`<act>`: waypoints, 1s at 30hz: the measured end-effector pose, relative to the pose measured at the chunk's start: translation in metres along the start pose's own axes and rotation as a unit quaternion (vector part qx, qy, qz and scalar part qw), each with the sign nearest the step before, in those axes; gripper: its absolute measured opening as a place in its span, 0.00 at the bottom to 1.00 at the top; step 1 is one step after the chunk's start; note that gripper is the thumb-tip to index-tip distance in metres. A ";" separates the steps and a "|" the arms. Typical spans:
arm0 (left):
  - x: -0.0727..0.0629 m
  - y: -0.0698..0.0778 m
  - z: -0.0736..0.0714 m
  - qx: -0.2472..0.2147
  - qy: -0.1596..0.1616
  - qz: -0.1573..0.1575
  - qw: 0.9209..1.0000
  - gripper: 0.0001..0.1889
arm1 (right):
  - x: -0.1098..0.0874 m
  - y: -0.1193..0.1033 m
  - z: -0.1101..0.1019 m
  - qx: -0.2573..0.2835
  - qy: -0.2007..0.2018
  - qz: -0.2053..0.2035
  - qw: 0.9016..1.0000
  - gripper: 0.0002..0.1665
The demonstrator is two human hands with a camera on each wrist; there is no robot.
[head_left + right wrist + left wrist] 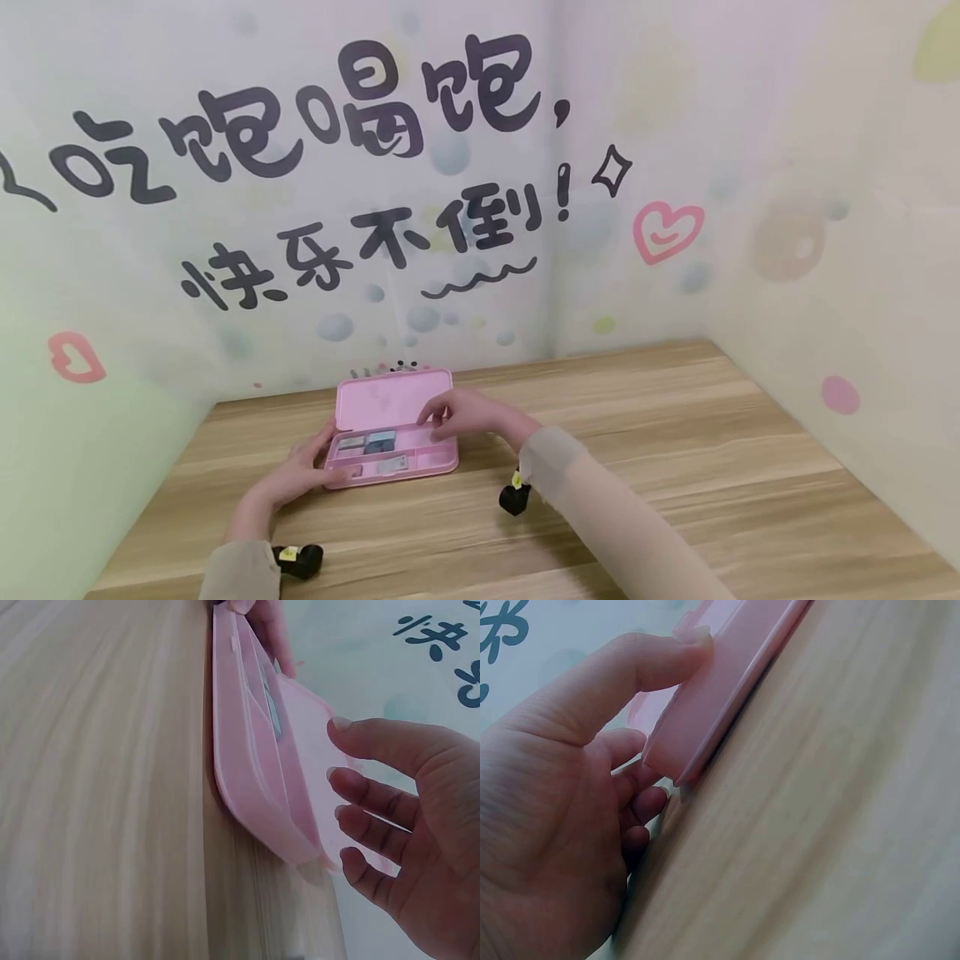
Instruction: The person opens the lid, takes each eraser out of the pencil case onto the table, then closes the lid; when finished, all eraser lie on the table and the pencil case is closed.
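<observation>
A pink pencil case (405,478) lies on the table with its lid (375,402) raised toward the wall. My left hand (294,478) grips its left end, thumb over the front edge and fingers round the side; the left wrist view shows the thumb on the pink wall (720,682). Small blue-grey blocks (380,442) sit in the back left compartment, and a small pale piece (392,464) is in the front one. Above the right part of the case hovers my right hand (467,414), fingers loosely bent with nothing between them in the right wrist view.
The case stands on a wood-grain table (660,467), near its back edge. Behind it rises a pale wall (480,333) with dark lettering and printed bubbles; another wall stands at the right. Each wrist wears a small black camera (514,498).
</observation>
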State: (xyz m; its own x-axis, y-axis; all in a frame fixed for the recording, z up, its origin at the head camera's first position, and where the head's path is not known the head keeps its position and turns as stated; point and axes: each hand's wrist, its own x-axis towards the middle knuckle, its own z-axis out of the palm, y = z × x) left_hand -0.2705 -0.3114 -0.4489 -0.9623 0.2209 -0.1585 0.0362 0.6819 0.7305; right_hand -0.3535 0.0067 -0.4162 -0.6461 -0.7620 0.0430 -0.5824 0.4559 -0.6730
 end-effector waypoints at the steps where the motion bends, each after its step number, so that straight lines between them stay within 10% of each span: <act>1: 0.000 0.000 0.000 0.000 0.001 0.000 1.000 0.57 | 0.003 -0.002 0.001 0.001 -0.006 -0.007 1.000 0.14; 30: 0.001 -0.001 -0.001 -0.005 0.002 0.004 1.000 0.56 | 0.037 -0.027 0.035 -0.043 -0.112 -0.005 0.993 0.24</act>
State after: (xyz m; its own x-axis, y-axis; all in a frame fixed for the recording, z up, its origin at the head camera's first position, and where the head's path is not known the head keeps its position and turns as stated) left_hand -0.2721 -0.3127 -0.4494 -0.9628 0.2248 -0.1500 0.0422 0.6732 0.7382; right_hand -0.3451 -0.0499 -0.4220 -0.5202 -0.8452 -0.1225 -0.6338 0.4782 -0.6080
